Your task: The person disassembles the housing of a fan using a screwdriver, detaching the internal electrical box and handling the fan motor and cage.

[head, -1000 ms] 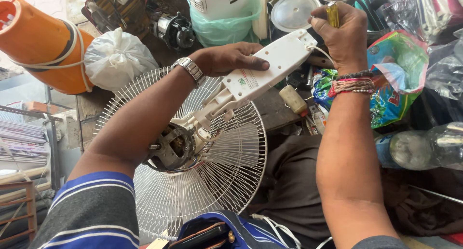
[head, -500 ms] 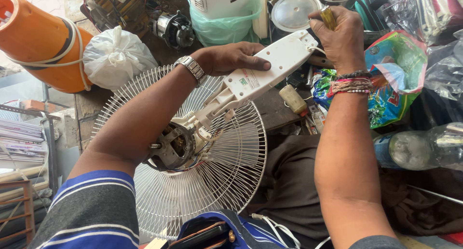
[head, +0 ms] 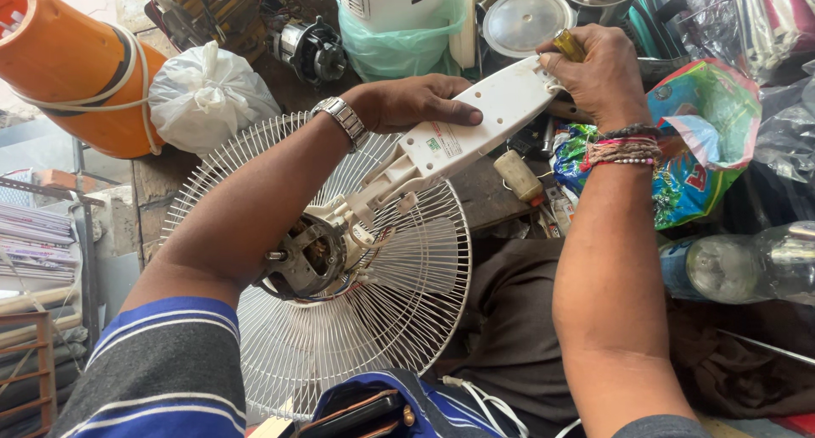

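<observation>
Head view of a dismantled fan held over the lap. The white fan neck housing (head: 475,132), a long flat plastic body, runs on a diagonal: its low end joins the exposed motor (head: 310,255) at the centre of the white wire guard (head: 399,319), and its high end points up and to the right, toward the right hand (head: 598,77). The left hand (head: 412,103) lies along the upper edge of the housing near its middle, fingers pressed flat on the plastic and wrapped round it, steadying it. The right hand is closed in a fist on a yellow-handled screwdriver (head: 569,43), only the handle top showing; the tool's tip is hidden behind the far end of the housing, so its contact with a screw cannot be told. The right hand is thus the nearer one to the housing's free end, the left the nearer to the motor. Behind: an orange cylinder (head: 72,73), a tied white plastic bag (head: 208,94), a steel lid (head: 522,20), a clear bottle (head: 747,264)
</observation>
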